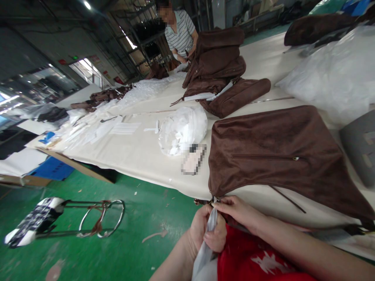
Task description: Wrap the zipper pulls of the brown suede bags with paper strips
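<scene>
A large brown bag (pixel 263 136) with a zip across its side lies flat on the table in front of me. At its near left corner, my left hand (pixel 209 230) is closed around a strap wrapped in thin white material (pixel 212 220), which runs down towards my lap. My right hand (pixel 234 208) pinches at the upper end of that wrapped strap, where it meets the bag's corner. Small metal fittings show there, but the fingers hide exactly what the right fingertips grip. A thin dark cord (pixel 288 199) sticks out below the bag.
A phone (pixel 193 159) and a clear plastic bag of white pieces (pixel 183 130) lie left of the brown bag. Stacked brown bags (pixel 219 58) stand behind, near another person (pixel 180 31). Plastic wrapping (pixel 334 74) heaps at right. A stool (pixel 49 216) lies on the green floor.
</scene>
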The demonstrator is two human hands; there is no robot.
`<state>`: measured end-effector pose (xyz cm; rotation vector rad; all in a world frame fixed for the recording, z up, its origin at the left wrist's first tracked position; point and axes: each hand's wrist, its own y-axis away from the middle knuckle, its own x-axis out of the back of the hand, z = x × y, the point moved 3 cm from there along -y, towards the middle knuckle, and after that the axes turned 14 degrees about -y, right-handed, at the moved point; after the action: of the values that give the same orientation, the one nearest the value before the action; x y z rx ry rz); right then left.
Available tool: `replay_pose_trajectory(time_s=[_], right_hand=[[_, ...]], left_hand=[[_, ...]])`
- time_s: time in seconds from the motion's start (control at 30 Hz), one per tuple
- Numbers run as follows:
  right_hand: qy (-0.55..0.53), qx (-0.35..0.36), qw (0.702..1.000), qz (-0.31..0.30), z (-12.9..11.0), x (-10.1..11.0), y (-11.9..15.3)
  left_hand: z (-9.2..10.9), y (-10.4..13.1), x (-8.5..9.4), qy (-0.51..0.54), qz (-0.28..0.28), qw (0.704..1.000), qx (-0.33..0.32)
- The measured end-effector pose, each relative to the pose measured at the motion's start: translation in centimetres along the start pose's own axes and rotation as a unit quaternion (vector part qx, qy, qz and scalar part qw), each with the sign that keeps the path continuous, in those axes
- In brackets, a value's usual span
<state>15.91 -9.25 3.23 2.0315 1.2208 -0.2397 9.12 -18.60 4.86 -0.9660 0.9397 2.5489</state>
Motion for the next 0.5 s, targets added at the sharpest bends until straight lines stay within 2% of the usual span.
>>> replay_pose_trajectory(time_s=[0.07,0.13,0.2,0.27,0.33,0.37,0.43,0.5], right_hand=[[-0.033,0.015,0.999,-0.007,-0.2,0.0,0.2],[-0.059,0.013,0.998,-0.009,0.0,0.0,0.1],[-0.084,0.003,0.996,0.002,0.4,0.3,-0.2],[-0.082,-0.002,0.996,0.021,0.5,0.6,-0.5],[-0.005,0.039,0.999,0.037,-0.2,0.9,-0.5],[0.053,0.069,0.995,0.039,-0.9,0.9,-0.2],[0.162,0.136,0.977,0.035,-2.8,0.9,1.0],[0.231,0.201,0.951,0.042,-5.1,1.0,2.9]], left_hand=[[0.2,0.5,0.0,-0.142,0.070,0.986,0.055],[1.5,1.8,0.4,-0.279,0.157,0.944,0.079],[3.7,3.5,1.2,-0.391,0.236,0.887,0.059],[6.2,4.8,2.3,-0.480,0.329,0.813,0.021],[8.3,5.1,3.3,-0.527,0.426,0.735,-0.029],[9.1,4.6,3.7,-0.529,0.453,0.716,-0.052],[9.8,2.6,3.9,-0.529,0.459,0.708,-0.088],[10.1,0.0,3.5,-0.517,0.436,0.729,-0.105]])
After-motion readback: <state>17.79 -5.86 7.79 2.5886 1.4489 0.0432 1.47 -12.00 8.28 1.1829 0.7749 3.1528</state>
